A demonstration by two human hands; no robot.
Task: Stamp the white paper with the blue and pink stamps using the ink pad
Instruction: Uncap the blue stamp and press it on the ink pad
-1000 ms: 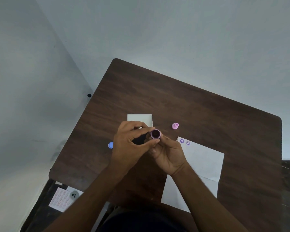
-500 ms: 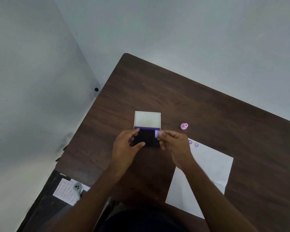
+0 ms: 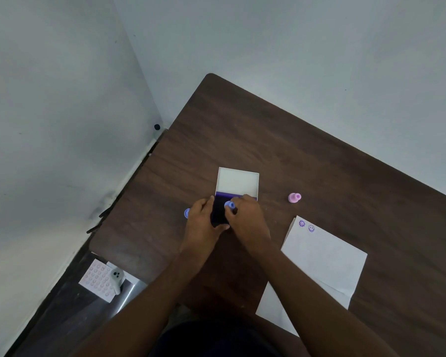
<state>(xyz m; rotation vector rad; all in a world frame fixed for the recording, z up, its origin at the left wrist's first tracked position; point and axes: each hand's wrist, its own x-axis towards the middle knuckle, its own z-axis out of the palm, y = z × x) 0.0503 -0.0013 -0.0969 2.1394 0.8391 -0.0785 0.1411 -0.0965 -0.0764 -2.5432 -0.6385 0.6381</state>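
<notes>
The ink pad (image 3: 219, 211), dark purple with its white lid (image 3: 238, 182) flipped open behind it, lies in the middle of the brown table (image 3: 319, 155). My right hand (image 3: 247, 220) pinches a blue stamp (image 3: 229, 205) and presses it down on the pad. My left hand (image 3: 201, 228) holds the pad's left and near edges. A pink stamp (image 3: 294, 197) stands to the right. A blue piece (image 3: 187, 213) peeks out left of my left hand. The white paper (image 3: 322, 256) lies at the right with two purple prints (image 3: 306, 226) at its top corner.
The table sits in a corner between two pale walls. On the floor at lower left lie a white sheet with pink dots (image 3: 98, 279) and a small grey object (image 3: 117, 276). A small black knob (image 3: 156, 127) sits at the wall base.
My hands came down from holding the stamp up near my face. My right hand has pressed the blue stamp onto the pad while my left hand steadies the pad. The view shifted left.
</notes>
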